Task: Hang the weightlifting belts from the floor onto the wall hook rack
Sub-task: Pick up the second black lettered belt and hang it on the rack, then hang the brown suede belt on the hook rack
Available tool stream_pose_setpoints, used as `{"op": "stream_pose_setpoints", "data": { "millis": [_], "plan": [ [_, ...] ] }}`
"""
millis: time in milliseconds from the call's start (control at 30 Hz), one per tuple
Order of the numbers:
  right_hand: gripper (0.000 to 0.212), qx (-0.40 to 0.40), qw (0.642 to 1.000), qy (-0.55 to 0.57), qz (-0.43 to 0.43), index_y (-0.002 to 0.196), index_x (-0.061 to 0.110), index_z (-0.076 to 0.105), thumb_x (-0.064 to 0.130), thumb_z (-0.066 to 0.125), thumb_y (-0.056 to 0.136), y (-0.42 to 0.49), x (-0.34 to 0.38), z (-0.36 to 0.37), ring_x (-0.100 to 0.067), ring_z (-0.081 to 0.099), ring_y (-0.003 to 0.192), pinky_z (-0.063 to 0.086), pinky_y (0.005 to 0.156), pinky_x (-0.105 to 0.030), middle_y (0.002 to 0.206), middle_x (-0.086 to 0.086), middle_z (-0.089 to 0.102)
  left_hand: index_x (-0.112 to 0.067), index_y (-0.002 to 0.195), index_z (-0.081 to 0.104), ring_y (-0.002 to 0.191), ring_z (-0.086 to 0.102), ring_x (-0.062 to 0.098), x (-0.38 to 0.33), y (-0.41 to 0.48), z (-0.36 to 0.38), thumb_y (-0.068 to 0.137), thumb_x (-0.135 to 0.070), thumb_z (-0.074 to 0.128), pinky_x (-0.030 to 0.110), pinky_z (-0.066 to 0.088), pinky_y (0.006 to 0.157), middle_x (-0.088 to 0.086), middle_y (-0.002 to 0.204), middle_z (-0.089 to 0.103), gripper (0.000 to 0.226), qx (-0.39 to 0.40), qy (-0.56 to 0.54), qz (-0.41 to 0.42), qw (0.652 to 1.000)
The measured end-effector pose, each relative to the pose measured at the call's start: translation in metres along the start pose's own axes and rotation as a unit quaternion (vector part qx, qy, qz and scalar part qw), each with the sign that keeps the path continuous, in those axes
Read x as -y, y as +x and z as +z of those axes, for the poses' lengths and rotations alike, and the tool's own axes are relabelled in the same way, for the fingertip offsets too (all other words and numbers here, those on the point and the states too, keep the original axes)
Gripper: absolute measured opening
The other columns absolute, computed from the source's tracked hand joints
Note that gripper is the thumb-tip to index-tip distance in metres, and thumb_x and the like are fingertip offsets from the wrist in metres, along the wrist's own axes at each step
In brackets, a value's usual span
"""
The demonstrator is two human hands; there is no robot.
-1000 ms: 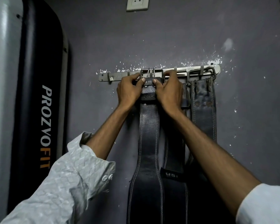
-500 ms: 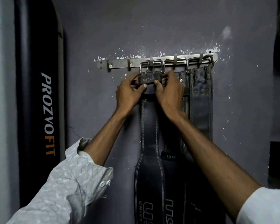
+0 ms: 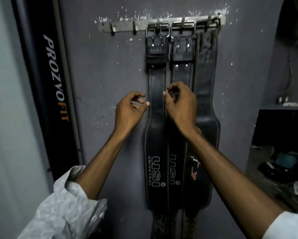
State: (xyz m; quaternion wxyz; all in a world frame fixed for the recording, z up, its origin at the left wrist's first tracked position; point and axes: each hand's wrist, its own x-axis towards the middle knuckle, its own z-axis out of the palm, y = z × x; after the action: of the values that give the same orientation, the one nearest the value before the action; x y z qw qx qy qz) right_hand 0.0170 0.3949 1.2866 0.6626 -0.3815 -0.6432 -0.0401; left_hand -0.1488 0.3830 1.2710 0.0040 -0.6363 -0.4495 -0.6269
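Dim, cool light on the wall (image 3: 110, 75) ahead of me, buckles (image 3: 160, 29) catching a faint glint, my right hand (image 3: 182, 104) slightly motion-blurred, the alcove (image 3: 282, 135) at right sunk in shadow, edges bowed by the wide lens.

belts (image 3: 156, 128): 3 | hook rack (image 3: 124, 28): 1 | hands (image 3: 127, 112): 2 | sleeves (image 3: 67, 204): 2 | PROZVOFIT pad (image 3: 55, 76): 1

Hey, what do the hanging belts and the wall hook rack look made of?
Belts: probably black leather, slight sheen, pale stitching along the edges; synthetic is possible. Buckles: bright, polished metal. Hook rack: dull grey metal strip, likely steel.
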Motion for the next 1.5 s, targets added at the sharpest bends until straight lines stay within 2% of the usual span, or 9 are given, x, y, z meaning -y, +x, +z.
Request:
{"op": "stream_pose_setpoints", "data": {
  "millis": [433,633,833,933,1067,1233,1367,1433,1500],
  "plan": [
    [0.008,0.184,0.967,0.008,0.176,0.094,0.02,0.066,0.024,0.069,0.087,-0.302,-0.143,0.018,-0.017,0.066,0.08,0.055,0.076,-0.04,0.092,0.001,0.07,-0.012,0.106,0.072,0.068,0.061,0.008,0.164,-0.331,0.036,0.086,-0.009,0.075,0.024,0.052,0.066,0.005,0.085,0.071,0.021,0.108,0.026,-0.267,0.957],
    [0.02,0.302,0.907,-0.018,0.291,0.11,0.016,0.071,0.024,0.062,0.094,-0.52,-0.229,0.022,-0.022,0.067,0.098,0.053,0.087,-0.034,0.108,-0.005,0.071,-0.011,0.105,0.07,0.07,0.058,0.007,0.246,-0.542,0.063,0.083,-0.009,0.075,0.017,0.049,0.072,0.003,0.082,0.068,0.022,0.144,0.022,-0.409,0.901],
    [0.006,0.358,0.866,-0.018,0.35,0.091,0.016,0.065,0.012,0.062,0.087,-0.77,-0.311,0.015,-0.024,0.067,0.083,0.057,0.073,-0.049,0.092,-0.004,0.07,-0.008,0.102,0.07,0.074,0.065,-0.007,0.339,-0.77,0.083,0.087,-0.006,0.075,0.016,0.052,0.069,-0.003,0.085,0.071,0.016,0.194,0.05,-0.5,0.843],
    [0.02,0.379,0.853,-0.028,0.358,0.093,0.009,0.068,0.022,0.053,0.093,-0.882,-0.341,0.002,-0.025,0.066,0.082,0.055,0.072,-0.04,0.091,-0.01,0.071,-0.006,0.11,0.069,0.082,0.069,0.005,0.382,-0.874,0.1,0.092,-0.008,0.068,0.024,0.055,0.072,-0.002,0.092,0.071,0.018,0.225,0.055,-0.542,0.808],
    [0.018,0.477,0.787,-0.068,0.386,0.104,0.012,0.071,0.026,0.067,0.094,-1.034,-0.38,-0.009,-0.014,0.066,0.089,0.052,0.078,-0.025,0.101,-0.002,0.072,-0.035,0.109,0.065,0.104,0.068,0.023,0.442,-1.008,0.124,0.093,-0.025,0.067,0.032,0.053,0.087,0.005,0.117,0.071,0.019,0.287,0.074,-0.598,0.745],
    [0.024,0.567,0.693,-0.058,0.442,0.106,0.012,0.07,0.029,0.071,0.089,-1.194,-0.405,-0.022,-0.018,0.071,0.083,0.061,0.072,-0.038,0.096,-0.003,0.075,-0.014,0.107,0.058,0.068,0.066,-0.013,0.498,-1.165,0.126,0.103,-0.003,0.047,0.006,0.05,0.065,-0.013,0.076,0.069,0.016,0.353,0.128,-0.576,0.726],
    [0.036,0.714,0.58,-0.058,0.388,0.119,0.012,0.067,0.035,0.066,0.093,-1.279,-0.404,-0.046,-0.029,0.068,0.109,0.053,0.094,-0.043,0.115,-0.009,0.073,0.005,0.117,0.06,0.077,0.067,-0.007,0.512,-1.245,0.118,0.095,0.002,0.059,0.019,0.053,0.079,-0.003,0.093,0.066,0.022,0.324,0.142,-0.619,0.701],
    [0.041,0.744,0.577,-0.099,0.322,0.129,0.011,0.064,0.036,0.064,0.095,-1.303,-0.402,-0.055,-0.032,0.062,0.12,0.047,0.098,-0.042,0.126,-0.012,0.069,0.009,0.118,0.059,0.08,0.066,-0.007,0.512,-1.267,0.113,0.088,-0.007,0.07,0.017,0.054,0.08,-0.003,0.096,0.064,0.035,0.304,0.128,-0.644,0.69],
    [0.041,0.72,0.619,-0.134,0.284,0.128,0.01,0.066,0.03,0.07,0.092,-1.317,-0.4,-0.053,-0.036,0.064,0.118,0.05,0.095,-0.043,0.123,-0.016,0.07,0.011,0.12,0.058,0.076,0.065,-0.007,0.512,-1.274,0.116,0.091,-0.005,0.067,0.008,0.051,0.071,-0.003,0.096,0.062,0.034,0.271,0.113,-0.692,0.659]
  ]
}}
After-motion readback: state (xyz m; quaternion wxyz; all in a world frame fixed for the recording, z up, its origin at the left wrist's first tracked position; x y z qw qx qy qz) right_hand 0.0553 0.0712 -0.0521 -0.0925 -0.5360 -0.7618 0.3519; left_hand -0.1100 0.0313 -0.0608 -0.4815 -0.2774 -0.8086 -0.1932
